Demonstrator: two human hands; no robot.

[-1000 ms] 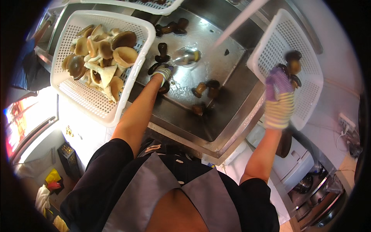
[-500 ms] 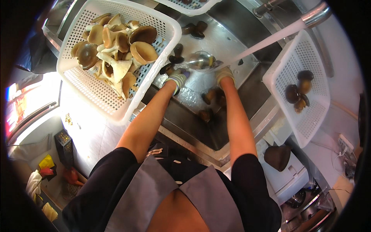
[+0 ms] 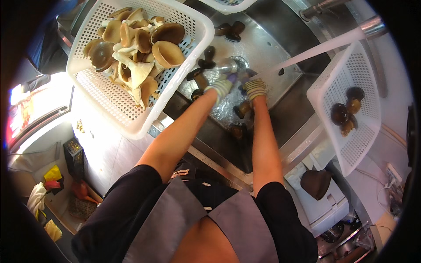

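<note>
My left hand, in a striped glove with purple fingertips, reaches into the steel sink close to the running water. Beside it, my right hand wears a matching glove and sits right under the end of the stream. Spray and motion smear the fingers of both, so I cannot make out whether they grip anything. Dark brown mushrooms lie around them: one left of my left hand, another just below my right hand, and a pair farther up.
A white perforated basket heaped with large pale-brown mushrooms stands at left. Another white basket, at right, holds several dark mushrooms. The metal faucet juts in from the upper right. A dark brown object rests on a white box.
My left hand has moved right and slightly up, closer to my right hand under the stream. The whole view has shifted a little.
</note>
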